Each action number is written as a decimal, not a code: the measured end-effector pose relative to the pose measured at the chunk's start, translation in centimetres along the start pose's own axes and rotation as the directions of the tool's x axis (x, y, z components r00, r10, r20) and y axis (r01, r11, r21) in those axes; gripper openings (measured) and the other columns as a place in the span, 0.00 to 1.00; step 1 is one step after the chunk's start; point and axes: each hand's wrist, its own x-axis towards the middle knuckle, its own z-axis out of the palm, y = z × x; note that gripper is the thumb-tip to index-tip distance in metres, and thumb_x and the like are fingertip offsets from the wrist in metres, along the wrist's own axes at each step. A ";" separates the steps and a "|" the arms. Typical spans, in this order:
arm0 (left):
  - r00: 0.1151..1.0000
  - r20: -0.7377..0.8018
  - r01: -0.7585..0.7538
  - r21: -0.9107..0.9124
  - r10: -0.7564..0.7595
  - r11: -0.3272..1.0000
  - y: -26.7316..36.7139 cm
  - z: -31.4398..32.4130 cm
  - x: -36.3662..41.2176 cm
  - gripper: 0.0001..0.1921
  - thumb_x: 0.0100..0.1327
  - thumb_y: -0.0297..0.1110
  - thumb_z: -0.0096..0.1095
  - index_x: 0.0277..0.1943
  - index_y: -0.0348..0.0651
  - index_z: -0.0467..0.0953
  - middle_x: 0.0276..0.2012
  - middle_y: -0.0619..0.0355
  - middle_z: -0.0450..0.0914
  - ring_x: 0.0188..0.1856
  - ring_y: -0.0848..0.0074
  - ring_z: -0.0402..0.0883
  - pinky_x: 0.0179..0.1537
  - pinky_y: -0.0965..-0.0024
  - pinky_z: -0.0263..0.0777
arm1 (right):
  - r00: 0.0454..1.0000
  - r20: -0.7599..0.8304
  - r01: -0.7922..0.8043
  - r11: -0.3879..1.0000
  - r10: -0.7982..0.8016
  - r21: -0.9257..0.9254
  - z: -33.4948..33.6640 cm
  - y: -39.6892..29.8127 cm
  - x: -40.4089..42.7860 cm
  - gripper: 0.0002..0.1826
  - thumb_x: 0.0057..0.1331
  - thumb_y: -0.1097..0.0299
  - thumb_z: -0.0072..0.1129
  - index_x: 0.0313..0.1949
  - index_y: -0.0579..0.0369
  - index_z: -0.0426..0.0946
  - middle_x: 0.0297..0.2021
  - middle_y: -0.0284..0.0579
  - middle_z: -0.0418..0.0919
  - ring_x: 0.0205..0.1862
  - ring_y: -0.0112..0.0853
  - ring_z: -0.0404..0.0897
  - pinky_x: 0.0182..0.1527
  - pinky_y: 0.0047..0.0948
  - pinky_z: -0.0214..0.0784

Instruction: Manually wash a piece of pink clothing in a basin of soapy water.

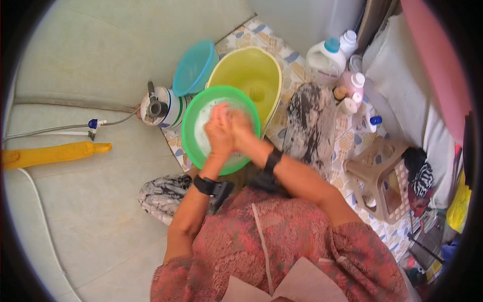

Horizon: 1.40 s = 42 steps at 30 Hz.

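Observation:
Over a round green plastic basin (188, 139), my left hand (219, 134) and my right hand (241, 126) are pressed together. Both are blurred, and their fingers overlap. White, sudsy water (202, 128) fills the basin beneath them. A pinkish patch shows at the fingertips, but whether it is skin or a piece of cloth I cannot tell. Each wrist wears a black band. The basin sits between my knees, close against a larger yellow tub (264, 68) that looks to hold some water.
Left of the tub, a blue basin (194, 68) leans near a white bucket (171, 107) with a grey fitting on top. Several detergent bottles (326, 56) stand to the right, beyond my knee. A brown plastic stool (377, 177) lies tipped nearby. Hoses (49, 128) run along the left wall.

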 end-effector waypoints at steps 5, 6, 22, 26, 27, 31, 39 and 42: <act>0.991 -0.057 -0.124 -0.116 0.118 0.986 -1.3 0.0 1.3 0.07 0.65 0.29 0.48 0.40 0.41 0.74 0.24 0.48 0.78 0.23 0.67 0.80 0.24 0.68 0.70 | 0.976 -0.133 -0.176 0.984 0.171 -0.023 2.1 -1.6 -2.0 0.12 0.63 0.62 0.43 0.32 0.58 0.72 0.25 0.39 0.72 0.26 0.29 0.71 0.26 0.31 0.64; 0.993 -0.065 -0.107 -0.097 0.101 0.990 -1.1 -0.7 2.2 0.08 0.64 0.29 0.47 0.41 0.41 0.74 0.26 0.46 0.77 0.26 0.65 0.80 0.27 0.68 0.70 | 0.992 -0.059 0.099 0.987 -0.108 -0.128 2.5 -0.8 -2.2 0.13 0.63 0.62 0.43 0.31 0.57 0.72 0.25 0.39 0.72 0.26 0.30 0.71 0.26 0.31 0.64; 0.900 -0.163 -0.415 -0.032 0.405 0.909 0.4 1.4 0.0 0.09 0.65 0.31 0.46 0.41 0.38 0.73 0.27 0.48 0.78 0.25 0.63 0.78 0.26 0.66 0.70 | 0.999 -0.039 0.023 0.999 -0.024 -0.022 0.6 -0.6 -0.4 0.12 0.66 0.64 0.41 0.34 0.58 0.72 0.25 0.39 0.70 0.28 0.27 0.70 0.27 0.29 0.65; 0.989 -0.137 -0.089 -0.227 0.058 0.970 -0.6 0.8 2.2 0.08 0.64 0.30 0.47 0.42 0.39 0.74 0.29 0.45 0.78 0.29 0.58 0.79 0.29 0.65 0.71 | 0.994 -0.088 0.064 0.996 -0.069 -0.064 1.7 -0.4 -2.6 0.14 0.66 0.62 0.42 0.31 0.60 0.70 0.21 0.38 0.68 0.25 0.27 0.70 0.26 0.28 0.63; 0.991 -0.130 -0.074 -0.410 0.022 0.909 -0.5 1.3 1.1 0.09 0.63 0.29 0.48 0.42 0.40 0.74 0.30 0.44 0.78 0.29 0.57 0.79 0.30 0.64 0.71 | 0.994 -0.094 0.052 0.997 -0.058 -0.059 0.5 0.1 -1.1 0.14 0.66 0.62 0.42 0.31 0.60 0.70 0.21 0.38 0.68 0.25 0.27 0.70 0.26 0.28 0.63; 0.915 -0.080 -0.399 -0.043 0.395 0.916 0.2 1.4 -0.1 0.10 0.66 0.30 0.43 0.42 0.36 0.74 0.30 0.48 0.79 0.31 0.68 0.81 0.31 0.69 0.71 | 1.000 0.010 0.011 0.986 -0.013 0.167 0.3 0.1 -0.1 0.13 0.66 0.64 0.41 0.31 0.59 0.72 0.24 0.39 0.70 0.27 0.27 0.70 0.28 0.29 0.63; 0.954 -0.054 -0.297 -0.086 0.294 0.951 0.8 1.4 -0.1 0.09 0.65 0.28 0.45 0.41 0.37 0.74 0.28 0.50 0.78 0.27 0.69 0.79 0.27 0.70 0.70 | 0.990 0.125 0.113 0.913 -0.069 -0.391 -1.7 0.5 2.5 0.12 0.65 0.62 0.44 0.32 0.57 0.72 0.27 0.40 0.72 0.25 0.29 0.70 0.25 0.32 0.64; 0.987 0.008 -0.161 -0.101 0.162 0.982 -2.5 0.1 3.1 0.09 0.66 0.27 0.44 0.41 0.36 0.74 0.29 0.49 0.78 0.28 0.70 0.80 0.29 0.71 0.72 | 0.999 -0.012 -0.038 0.996 0.037 -0.080 0.6 0.6 0.0 0.13 0.66 0.61 0.41 0.30 0.56 0.71 0.26 0.42 0.71 0.23 0.30 0.70 0.22 0.30 0.63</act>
